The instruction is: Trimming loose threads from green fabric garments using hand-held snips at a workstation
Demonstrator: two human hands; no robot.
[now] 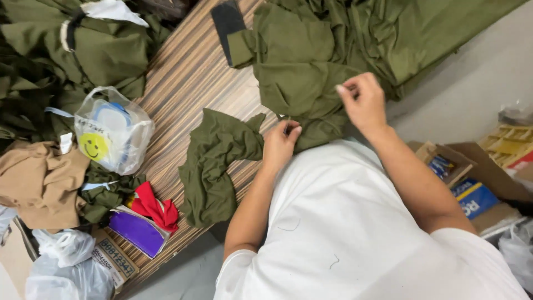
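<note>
Two hands are pinching one olive-green garment piece point(302, 83): left hand point(280, 145) gripping the near hem, right hand point(363, 103) nipping a fold beyond it; soft, light, likely floppy.

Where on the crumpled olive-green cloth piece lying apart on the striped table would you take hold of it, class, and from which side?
Probably grip the olive-green cloth piece at its bunched upper end, beside the left hand. The folds stand up there, giving a ridge to pinch. Come from above on the person's side; the striped table is bare next to it.

surface: striped wood-grain table point(183, 78) | floor: pale grey floor point(477, 83) | light: even, seemingly indoor
</note>
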